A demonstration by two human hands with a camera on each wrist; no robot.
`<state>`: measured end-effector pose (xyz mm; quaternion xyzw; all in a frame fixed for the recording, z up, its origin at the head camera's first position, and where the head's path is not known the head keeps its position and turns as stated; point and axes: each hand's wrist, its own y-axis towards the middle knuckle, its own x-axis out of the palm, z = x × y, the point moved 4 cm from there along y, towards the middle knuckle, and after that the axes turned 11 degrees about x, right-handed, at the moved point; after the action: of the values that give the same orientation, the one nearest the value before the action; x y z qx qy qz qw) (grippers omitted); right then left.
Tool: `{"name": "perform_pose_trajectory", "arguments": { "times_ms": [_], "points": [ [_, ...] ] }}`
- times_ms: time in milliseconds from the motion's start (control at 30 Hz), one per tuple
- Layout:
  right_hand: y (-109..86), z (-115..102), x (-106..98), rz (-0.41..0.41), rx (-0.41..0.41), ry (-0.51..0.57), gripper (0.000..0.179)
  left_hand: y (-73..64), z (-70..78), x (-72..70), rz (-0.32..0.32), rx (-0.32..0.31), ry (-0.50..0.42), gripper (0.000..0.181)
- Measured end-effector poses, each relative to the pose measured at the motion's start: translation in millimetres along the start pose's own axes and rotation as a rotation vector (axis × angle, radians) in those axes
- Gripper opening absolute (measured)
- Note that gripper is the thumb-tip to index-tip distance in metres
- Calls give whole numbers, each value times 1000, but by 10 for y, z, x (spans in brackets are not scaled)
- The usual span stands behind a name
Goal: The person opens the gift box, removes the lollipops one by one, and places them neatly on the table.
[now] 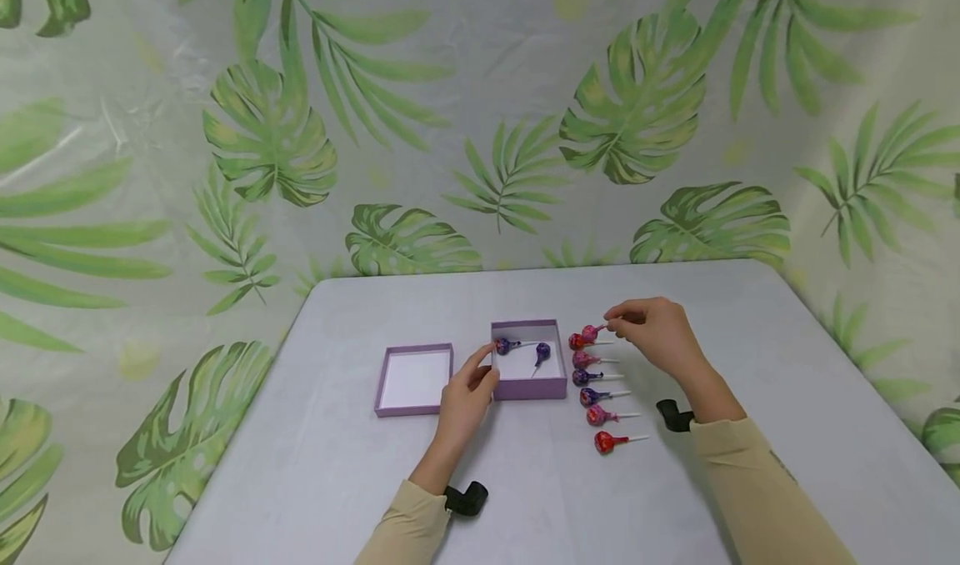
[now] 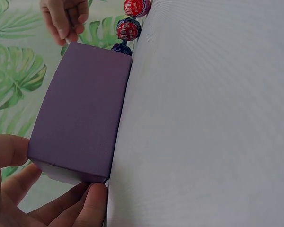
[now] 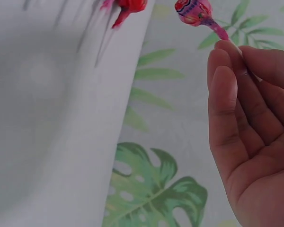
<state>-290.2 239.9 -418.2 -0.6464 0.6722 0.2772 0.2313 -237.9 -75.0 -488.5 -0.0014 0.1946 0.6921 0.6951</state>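
One lollipop (image 3: 194,11) pinched in right grip (image 1: 660,336); left hand (image 1: 467,394), seemingly loose, touches box (image 1: 529,390) edge.

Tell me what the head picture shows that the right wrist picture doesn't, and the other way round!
Only the head view shows the open purple box with two lollipops inside, the lid beside it and the left hand. Only the right wrist view shows the right hand from its palm side. Both show the leafy backdrop, white table, a red lollipop and that hand holding a pink lollipop.
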Motion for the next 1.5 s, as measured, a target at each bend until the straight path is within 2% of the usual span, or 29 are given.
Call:
{"name": "perform_pose_trajectory", "arguments": {
  "times_ms": [233, 633, 967, 1133, 1500],
  "points": [
    [56, 232, 35, -71, 68, -27, 19, 5, -5, 6, -5, 6, 1, 43],
    [95, 434, 150, -115, 121, -30, 22, -18, -15, -11, -10, -8, 20, 42],
    [183, 606, 69, -153, 126, -68, 18, 9, -31, -28, -6, -7, 8, 43],
    [213, 671, 19, -175, 97, -91, 16, 19, -33, -13, -6, -10, 5, 42],
    [272, 733, 66, -198, 72, -135, 10, 1, -48, -16, -10, -20, 0, 43]
  ]
}}
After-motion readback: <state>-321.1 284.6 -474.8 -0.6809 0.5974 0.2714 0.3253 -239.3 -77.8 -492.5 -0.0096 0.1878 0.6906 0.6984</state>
